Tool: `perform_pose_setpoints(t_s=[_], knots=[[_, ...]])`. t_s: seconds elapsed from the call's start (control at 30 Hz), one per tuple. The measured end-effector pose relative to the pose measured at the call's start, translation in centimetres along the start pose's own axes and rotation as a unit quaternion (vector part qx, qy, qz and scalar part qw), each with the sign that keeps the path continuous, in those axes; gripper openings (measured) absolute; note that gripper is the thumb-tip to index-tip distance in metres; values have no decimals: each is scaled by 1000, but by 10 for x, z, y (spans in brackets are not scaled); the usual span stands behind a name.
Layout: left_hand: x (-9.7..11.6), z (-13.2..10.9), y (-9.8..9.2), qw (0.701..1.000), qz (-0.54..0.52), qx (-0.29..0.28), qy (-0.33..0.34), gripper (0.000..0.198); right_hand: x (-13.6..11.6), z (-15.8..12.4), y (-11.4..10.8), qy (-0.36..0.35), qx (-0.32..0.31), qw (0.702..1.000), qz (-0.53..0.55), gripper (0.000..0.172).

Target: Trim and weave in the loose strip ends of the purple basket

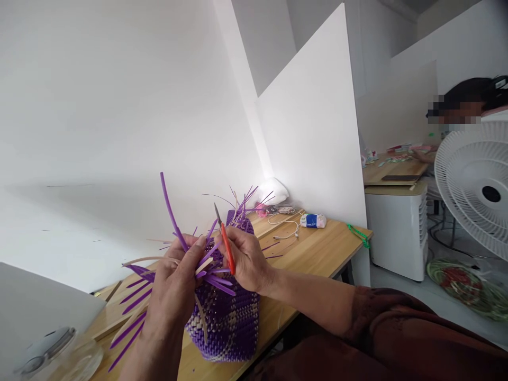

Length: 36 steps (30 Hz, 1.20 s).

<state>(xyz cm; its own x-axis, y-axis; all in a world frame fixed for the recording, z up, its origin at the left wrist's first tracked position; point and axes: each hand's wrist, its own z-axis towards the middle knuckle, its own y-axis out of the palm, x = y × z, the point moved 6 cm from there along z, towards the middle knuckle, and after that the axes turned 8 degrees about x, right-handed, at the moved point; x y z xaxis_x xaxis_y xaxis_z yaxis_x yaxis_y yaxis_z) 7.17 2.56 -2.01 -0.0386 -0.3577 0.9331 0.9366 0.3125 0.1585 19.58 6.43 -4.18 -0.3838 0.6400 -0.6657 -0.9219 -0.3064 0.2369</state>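
A woven basket (234, 323) of purple and cream plastic strips sits on the wooden table in front of me, with loose strip ends sticking out around its top. My left hand (172, 283) is closed over the near rim, pinching a purple strip (169, 209) that rises above the fingers. Several cut-looking ends (218, 283) fan out between my hands. My right hand (248, 259) grips orange-handled scissors (226, 243), their dark blades pointing up. Its fingertips are close to the left thumb, at the strips; whether they pinch one is hard to see.
On the wooden table (313, 248) lie a white cable (288, 233), a blue-and-white packet (313, 220) and a green strip (358, 236). A clear lidded container (59, 354) stands at lower left. A white fan (476, 180) and a person (472, 100) at another table are to the right.
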Motion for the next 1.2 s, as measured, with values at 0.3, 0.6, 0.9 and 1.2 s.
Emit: perform_pose_setpoints(t_s=[0.3, 0.6, 0.9, 1.2], knots=[[14, -7, 14, 999, 12, -28, 36, 42, -61, 27, -11, -12, -68, 997, -36, 25], [3, 3, 6, 985, 62, -144, 71, 35, -67, 48, 13, -5, -126, 982, -141, 7], [12, -9, 13, 994, 44, -73, 67, 30, -47, 46, 6, 75, -77, 993, -49, 12], [11, -9, 12, 998, 24, -21, 57, 36, -54, 55, -9, 1, -55, 998, -38, 14]])
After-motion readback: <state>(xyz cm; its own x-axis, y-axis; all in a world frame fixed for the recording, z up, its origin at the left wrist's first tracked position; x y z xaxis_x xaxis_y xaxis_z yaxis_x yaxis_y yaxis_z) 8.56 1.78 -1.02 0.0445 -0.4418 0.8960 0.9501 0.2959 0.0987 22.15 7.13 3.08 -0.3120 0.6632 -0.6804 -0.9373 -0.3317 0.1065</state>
